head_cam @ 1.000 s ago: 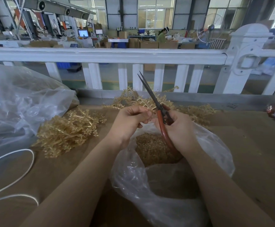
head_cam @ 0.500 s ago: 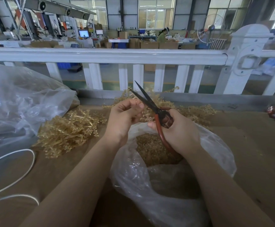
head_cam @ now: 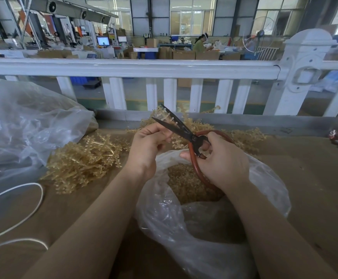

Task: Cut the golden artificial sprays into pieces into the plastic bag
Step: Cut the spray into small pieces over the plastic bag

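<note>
Right hand (head_cam: 222, 160) has its grip wrapped round the red-handled scissors (head_cam: 186, 132), blades spread open; left hand (head_cam: 147, 147) pinches a golden spray (head_cam: 175, 140) right at the blades, over the plastic bag (head_cam: 204, 228) so (I'd guess) the bits drop straight in. Bag already holds a heap of cut pieces (head_cam: 186, 184). Uncut sprays (head_cam: 83, 161) wait on the surface (head_cam: 314, 178) to the left.

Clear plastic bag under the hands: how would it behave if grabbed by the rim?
The plastic bag is probably floppy: its film is thin and crumpled. Likely bottom-heavy, since cut pieces fill it. The rim would probably collapse; nothing stiffens it.
</note>
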Action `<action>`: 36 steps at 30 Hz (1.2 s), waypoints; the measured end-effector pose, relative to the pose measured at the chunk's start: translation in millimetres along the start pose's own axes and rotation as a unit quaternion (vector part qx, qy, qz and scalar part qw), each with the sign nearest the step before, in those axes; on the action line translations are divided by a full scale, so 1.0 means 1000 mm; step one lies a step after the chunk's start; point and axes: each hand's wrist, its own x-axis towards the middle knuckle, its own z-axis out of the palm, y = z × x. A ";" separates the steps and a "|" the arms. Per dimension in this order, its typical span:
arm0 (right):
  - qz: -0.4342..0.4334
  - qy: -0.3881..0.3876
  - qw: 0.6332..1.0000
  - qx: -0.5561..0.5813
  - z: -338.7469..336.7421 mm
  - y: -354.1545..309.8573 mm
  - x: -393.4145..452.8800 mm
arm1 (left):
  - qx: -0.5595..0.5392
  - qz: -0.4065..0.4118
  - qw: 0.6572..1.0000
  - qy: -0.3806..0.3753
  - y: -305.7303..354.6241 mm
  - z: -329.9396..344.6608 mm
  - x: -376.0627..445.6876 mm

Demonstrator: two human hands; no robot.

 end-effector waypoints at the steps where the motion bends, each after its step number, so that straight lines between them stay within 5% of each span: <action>1: 0.003 0.001 1.000 -0.003 0.000 0.000 0.000 | -0.002 0.000 1.000 -0.004 0.000 0.000 0.000; 22: -0.001 0.020 1.000 -0.010 -0.003 0.000 -0.002 | 0.000 -0.008 1.000 -0.026 0.001 0.002 -0.001; 29: -0.004 0.022 1.000 -0.007 -0.002 0.001 -0.002 | 0.070 0.035 0.996 -0.038 0.005 -0.003 0.000; 36: -0.009 0.029 1.000 -0.002 -0.002 0.003 -0.003 | 0.028 0.081 0.996 -0.026 0.005 -0.009 0.003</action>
